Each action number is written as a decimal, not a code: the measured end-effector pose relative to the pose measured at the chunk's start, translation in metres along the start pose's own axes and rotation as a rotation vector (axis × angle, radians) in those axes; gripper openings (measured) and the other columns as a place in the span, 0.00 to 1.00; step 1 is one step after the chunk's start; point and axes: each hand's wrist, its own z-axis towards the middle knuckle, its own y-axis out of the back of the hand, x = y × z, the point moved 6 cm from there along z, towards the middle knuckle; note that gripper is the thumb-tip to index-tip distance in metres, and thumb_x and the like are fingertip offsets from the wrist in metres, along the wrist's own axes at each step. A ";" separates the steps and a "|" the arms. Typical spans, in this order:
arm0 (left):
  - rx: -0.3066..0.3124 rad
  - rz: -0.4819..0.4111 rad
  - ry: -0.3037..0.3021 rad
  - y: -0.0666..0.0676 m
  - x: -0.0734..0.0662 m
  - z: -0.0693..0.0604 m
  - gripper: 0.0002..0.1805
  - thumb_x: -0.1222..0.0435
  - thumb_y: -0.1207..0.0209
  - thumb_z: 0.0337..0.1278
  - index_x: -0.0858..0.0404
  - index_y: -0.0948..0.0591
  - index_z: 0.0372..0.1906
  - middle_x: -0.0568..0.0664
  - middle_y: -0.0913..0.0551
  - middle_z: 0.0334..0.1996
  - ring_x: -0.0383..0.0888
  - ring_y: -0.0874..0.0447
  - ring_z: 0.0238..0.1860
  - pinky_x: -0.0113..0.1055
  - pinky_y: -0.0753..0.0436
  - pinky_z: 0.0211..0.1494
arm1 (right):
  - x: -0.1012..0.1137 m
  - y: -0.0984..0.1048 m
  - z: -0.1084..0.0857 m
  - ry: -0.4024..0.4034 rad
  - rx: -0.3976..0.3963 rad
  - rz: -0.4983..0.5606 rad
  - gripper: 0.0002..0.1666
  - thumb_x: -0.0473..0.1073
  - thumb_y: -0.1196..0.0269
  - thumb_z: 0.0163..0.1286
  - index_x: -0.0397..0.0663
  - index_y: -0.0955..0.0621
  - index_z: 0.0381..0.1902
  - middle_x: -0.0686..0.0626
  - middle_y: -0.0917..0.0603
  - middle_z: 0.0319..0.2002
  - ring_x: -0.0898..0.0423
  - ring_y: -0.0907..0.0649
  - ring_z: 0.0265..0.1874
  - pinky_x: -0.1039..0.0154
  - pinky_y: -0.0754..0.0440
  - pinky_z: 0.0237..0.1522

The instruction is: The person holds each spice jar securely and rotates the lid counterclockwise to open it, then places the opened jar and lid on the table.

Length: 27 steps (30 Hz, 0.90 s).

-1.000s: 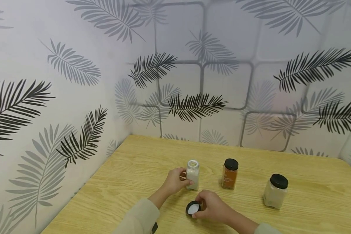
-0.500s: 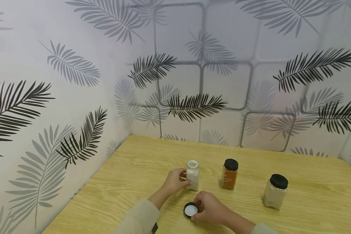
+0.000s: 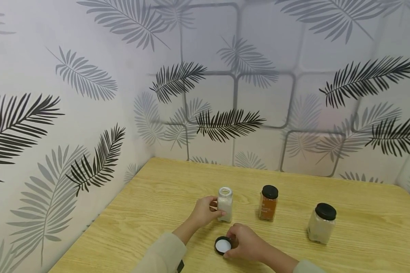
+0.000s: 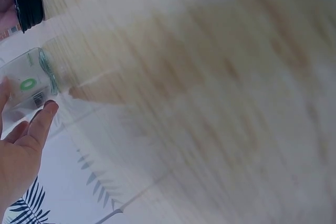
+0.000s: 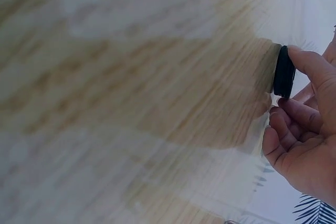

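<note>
A clear glass jar point(image 3: 226, 207) of pale contents stands upright and uncapped on the table. My left hand point(image 3: 204, 212) grips it from the left, thumb in front. The left wrist view catches the lower part of this jar point(image 4: 27, 81), with a green mark on it. Nearer to me, my right hand point(image 3: 247, 243) pinches a black screw lid point(image 3: 223, 246), its white inside facing up. In the right wrist view, thumb and finger hold the edges of the lid point(image 5: 284, 72), right by the tabletop; whether it touches is hard to tell.
A black-capped jar of orange-red spice point(image 3: 268, 204) stands right of the uncapped jar. Farther right is another black-capped jar point(image 3: 321, 225) with pale contents. The wooden table point(image 3: 157, 204) meets leaf-patterned walls point(image 3: 218, 148) at its back and left.
My right hand has shifted slightly left and toward me with the lid, which has gone from tilted to lying flatter. The left hand and its jar have stayed in place.
</note>
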 end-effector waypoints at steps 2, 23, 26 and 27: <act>-0.002 0.007 0.006 0.001 0.000 -0.001 0.26 0.67 0.35 0.50 0.74 0.26 0.54 0.64 0.20 0.45 0.56 0.18 0.43 0.40 0.17 0.42 | 0.000 0.000 0.000 0.002 0.001 -0.003 0.21 0.42 0.27 0.48 0.33 0.20 0.35 0.49 0.22 0.31 0.59 0.25 0.31 0.69 0.26 0.32; -0.028 0.076 0.024 0.025 0.000 -0.017 0.31 0.60 0.34 0.50 0.76 0.28 0.55 0.68 0.22 0.50 0.58 0.19 0.45 0.43 0.18 0.44 | -0.020 0.037 -0.031 -0.041 -0.180 -0.025 0.26 0.44 0.33 0.57 0.31 0.24 0.48 0.44 0.22 0.36 0.60 0.30 0.24 0.69 0.31 0.24; -0.024 0.084 0.017 0.028 0.001 -0.020 0.31 0.60 0.35 0.51 0.76 0.27 0.55 0.68 0.22 0.51 0.58 0.20 0.45 0.43 0.18 0.45 | -0.025 0.042 -0.037 -0.052 -0.220 -0.038 0.24 0.45 0.33 0.57 0.33 0.23 0.47 0.45 0.22 0.35 0.58 0.29 0.26 0.68 0.31 0.24; -0.026 0.088 0.014 0.029 0.001 -0.022 0.31 0.59 0.35 0.51 0.76 0.27 0.55 0.68 0.22 0.51 0.58 0.19 0.46 0.44 0.18 0.45 | -0.027 0.044 -0.039 -0.063 -0.229 -0.044 0.24 0.45 0.32 0.56 0.34 0.23 0.46 0.46 0.22 0.35 0.58 0.28 0.27 0.68 0.30 0.25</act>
